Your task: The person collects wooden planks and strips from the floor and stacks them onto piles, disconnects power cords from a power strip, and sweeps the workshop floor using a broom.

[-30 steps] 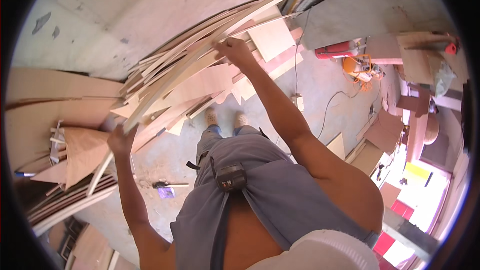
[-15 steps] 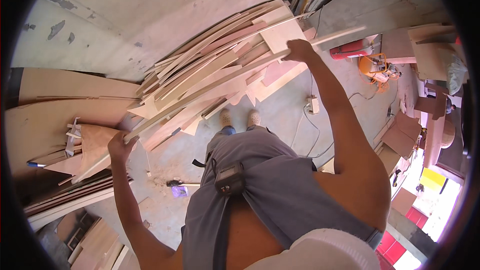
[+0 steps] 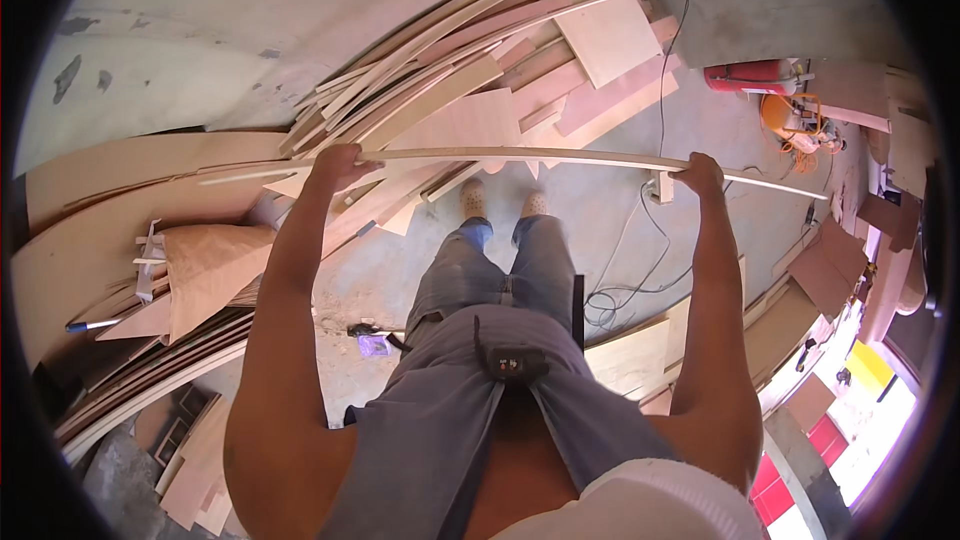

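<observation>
A long, thin wooden strip [image 3: 520, 153] stretches across in front of me, nearly level, its two ends reaching out past my hands. My left hand [image 3: 343, 166] is closed round it left of the middle. On the other side my right hand [image 3: 703, 174] grips it, fingers wrapped round the wood. Both arms are stretched forward. Beyond the strip, a heap of loose boards and offcuts [image 3: 470, 70] leans against the wall. A pale square panel [image 3: 608, 28] lies on top of that heap.
A brown sheet [image 3: 217, 275] covers stacked panels at the left. A red cylinder [image 3: 748, 77] and an orange machine [image 3: 790, 116] stand at the far right. Cables [image 3: 640, 280] loop over the floor. A purple packet [image 3: 375, 345] lies beside a dark-headed tool [image 3: 362, 329].
The strip has swung from a steep slant to nearly level. My left hand has moved up and to the right; my right hand has moved right and down.
</observation>
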Tool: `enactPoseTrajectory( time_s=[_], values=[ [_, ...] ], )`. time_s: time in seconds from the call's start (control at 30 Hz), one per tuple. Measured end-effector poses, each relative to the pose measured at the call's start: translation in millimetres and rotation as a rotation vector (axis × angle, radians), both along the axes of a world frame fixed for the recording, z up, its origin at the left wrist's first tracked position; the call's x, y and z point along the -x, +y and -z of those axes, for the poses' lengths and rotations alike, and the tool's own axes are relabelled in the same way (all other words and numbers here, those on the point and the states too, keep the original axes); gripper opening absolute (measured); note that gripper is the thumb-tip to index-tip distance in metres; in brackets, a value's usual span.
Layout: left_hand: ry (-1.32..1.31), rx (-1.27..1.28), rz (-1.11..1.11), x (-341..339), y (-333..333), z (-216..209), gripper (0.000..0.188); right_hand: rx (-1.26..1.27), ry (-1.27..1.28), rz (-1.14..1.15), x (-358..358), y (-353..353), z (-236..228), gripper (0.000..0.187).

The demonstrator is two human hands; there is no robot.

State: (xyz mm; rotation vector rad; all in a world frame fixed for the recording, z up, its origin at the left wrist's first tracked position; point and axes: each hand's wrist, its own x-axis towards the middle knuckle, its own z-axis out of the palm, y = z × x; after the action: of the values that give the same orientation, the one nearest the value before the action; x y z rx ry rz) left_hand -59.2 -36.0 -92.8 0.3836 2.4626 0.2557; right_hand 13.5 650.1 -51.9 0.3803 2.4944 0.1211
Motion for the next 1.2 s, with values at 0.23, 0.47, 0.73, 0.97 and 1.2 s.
enactPoseTrajectory(
  time_s=[0.23, 0.47, 0.73, 0.97, 1.2],
  values=[
    [-0.251, 0.186, 0.208, -1.0, 46.2, 64.8, 0.075, -0.048, -0.200, 0.139, -91.2, 26.4, 48.4, 0.055],
    [-0.142, 0.069, -0.123, -86.0, 61.9, 78.1, 0.073, 0.042, -0.273, 0.220, -230.5, -21.8, 60.3, 0.056],
    [0.287, -0.516, -0.724, 22.5, 87.4, -76.9, 0.048, 0.202, 0.568, 0.540, -77.9, -52.7, -70.3, 0.053],
    [0.499, -0.859, -0.588, 113.5, 136.4, -213.7, 0.046, 0.927, 0.958, 0.677, 58.0, -132.7, -110.8, 0.038],
    [0.674, -0.900, 0.044, 120.9, 286.1, -322.4, 0.045, 1.840, 0.703, 0.242, 131.5, -244.4, -93.0, 0.054]
  ],
)
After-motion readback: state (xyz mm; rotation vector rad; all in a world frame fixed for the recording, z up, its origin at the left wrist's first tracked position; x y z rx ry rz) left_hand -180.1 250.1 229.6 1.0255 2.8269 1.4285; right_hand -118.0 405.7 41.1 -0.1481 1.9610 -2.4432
